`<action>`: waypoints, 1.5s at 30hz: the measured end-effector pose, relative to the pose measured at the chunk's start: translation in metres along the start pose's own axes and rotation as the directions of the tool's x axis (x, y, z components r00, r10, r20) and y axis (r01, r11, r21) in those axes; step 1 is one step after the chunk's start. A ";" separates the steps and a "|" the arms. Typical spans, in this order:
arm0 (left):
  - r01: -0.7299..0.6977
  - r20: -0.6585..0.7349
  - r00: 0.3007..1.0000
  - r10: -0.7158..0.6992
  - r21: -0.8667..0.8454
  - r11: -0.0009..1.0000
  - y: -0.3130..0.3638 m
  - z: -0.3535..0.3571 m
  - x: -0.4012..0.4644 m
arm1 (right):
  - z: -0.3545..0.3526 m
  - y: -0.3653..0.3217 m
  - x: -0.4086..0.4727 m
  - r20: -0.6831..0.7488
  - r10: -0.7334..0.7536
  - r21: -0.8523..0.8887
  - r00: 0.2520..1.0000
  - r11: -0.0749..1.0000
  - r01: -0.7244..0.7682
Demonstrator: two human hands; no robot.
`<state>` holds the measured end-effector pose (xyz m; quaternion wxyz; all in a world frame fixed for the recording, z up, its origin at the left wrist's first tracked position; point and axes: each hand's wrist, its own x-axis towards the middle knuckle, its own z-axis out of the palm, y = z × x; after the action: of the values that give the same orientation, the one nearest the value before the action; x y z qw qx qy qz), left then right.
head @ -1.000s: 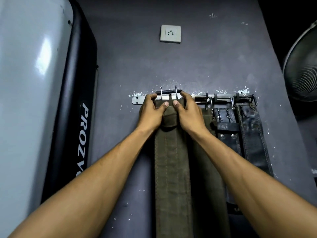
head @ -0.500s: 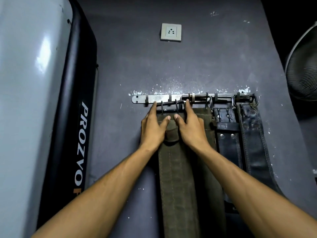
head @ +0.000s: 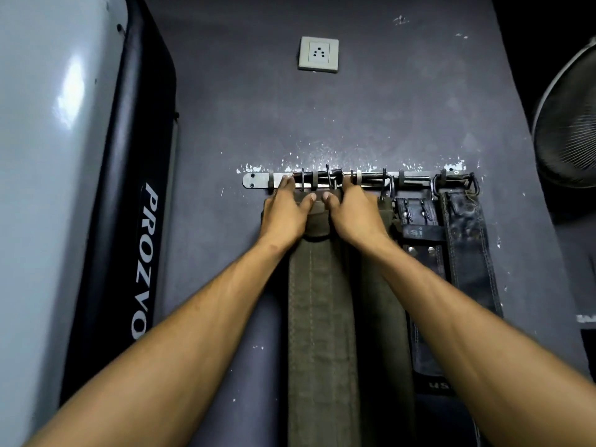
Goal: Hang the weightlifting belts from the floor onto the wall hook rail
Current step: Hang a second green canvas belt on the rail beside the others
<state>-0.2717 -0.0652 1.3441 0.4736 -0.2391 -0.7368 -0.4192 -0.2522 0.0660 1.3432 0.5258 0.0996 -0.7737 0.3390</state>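
Note:
An olive-green weightlifting belt (head: 322, 317) hangs down the wall from the metal hook rail (head: 254, 180). Its buckle (head: 317, 179) sits up against the rail. My left hand (head: 285, 211) grips the belt's top on the left side, fingertips touching the rail. My right hand (head: 354, 214) grips the top on the right side, fingers up at the buckle. Both thumbs press on the belt's front. A second olive belt (head: 387, 285) hangs just behind to the right. Two black leather belts (head: 422, 253) (head: 467, 240) hang further right on the rail.
A tall grey and black machine panel (head: 96, 188) with white lettering fills the left. A white wall socket (head: 318, 54) sits above the rail. A round fan (head: 571, 124) shows at the right edge. The dark grey wall (head: 225, 124) is scuffed around the rail.
Both hands dropped the belt's buckle below the rail half a second ago, then lifted it back up. The buckle now lies against the rail again.

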 end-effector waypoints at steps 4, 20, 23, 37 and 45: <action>0.047 -0.163 0.982 -0.099 -0.294 0.955 -0.026 0.020 -0.048 | 0.020 0.031 -0.055 -0.139 0.082 0.327 0.987 0.944 -0.032; 0.278 0.117 0.959 -0.257 -0.565 0.777 -0.083 0.067 -0.136 | 0.047 0.082 -0.129 0.113 0.114 0.538 0.987 0.828 -0.157; 0.331 0.113 0.938 -0.329 -0.578 0.746 -0.102 0.082 -0.176 | 0.055 0.098 -0.159 0.090 0.119 0.476 0.989 0.867 -0.147; 0.452 0.150 0.879 -0.453 -0.567 0.689 -0.115 0.090 -0.287 | 0.068 0.130 -0.254 0.085 0.235 0.536 0.968 0.809 -0.243; 0.528 0.239 0.835 -0.496 -0.601 0.600 -0.102 0.078 -0.348 | 0.048 0.140 -0.319 0.338 0.216 0.602 0.916 0.698 -0.387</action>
<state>-0.2349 -0.0384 0.9763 0.2040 -0.1753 -0.5944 -0.7579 -0.2236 0.0760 0.9933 0.2953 0.1892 -0.6677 0.6566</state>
